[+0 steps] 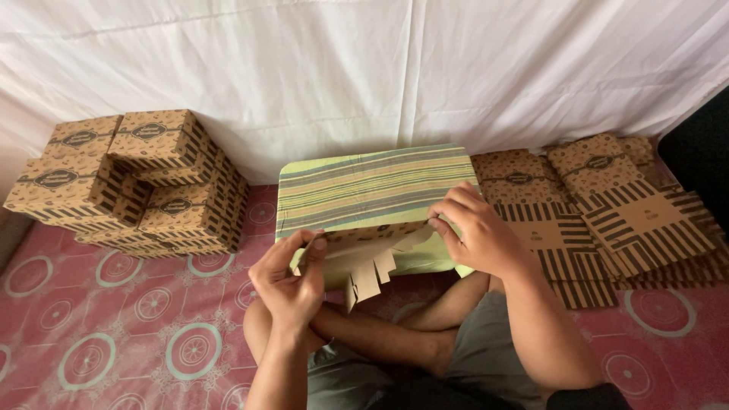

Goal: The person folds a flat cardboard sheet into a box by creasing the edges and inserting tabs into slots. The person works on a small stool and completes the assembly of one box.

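Resting on the near edge of a striped cushion (372, 186), a half-folded brown carton (372, 250) hangs between both hands: the left hand (292, 277) pinches its left flap, the right hand (474, 228) grips its right end. Its far side is hidden. Folded boxes (137, 178) and flat blanks (607, 212) flank it on the pink patterned mat (114, 334), before a white sheet (364, 68).
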